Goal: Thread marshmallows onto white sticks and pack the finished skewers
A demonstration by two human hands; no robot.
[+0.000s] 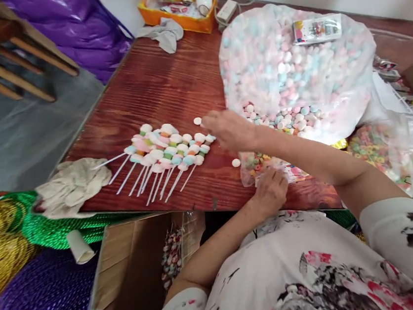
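My right hand point(228, 130) reaches out over the wooden table point(154, 91), fingers curled next to a loose white candy disc point(197, 121). Just left of it lies a row of several candy skewers point(165, 152) on white sticks. My left hand point(270, 190) rests closed at the table's near edge, pinching a small clear bag of coloured ring candies point(257, 163). Another loose white disc point(235, 162) lies between the skewers and that bag. A large clear bag of pastel candy discs point(286, 71) sits behind my right hand, its mouth spilling discs onto the table.
A beige cloth point(70, 185) lies at the table's left corner. An orange tray point(179, 14) and a grey rag point(165, 33) sit at the far edge. More bagged ring candy point(373, 148) is on the right. Below are a cardboard box point(130, 268) and green, gold and purple cord rolls point(29, 274).
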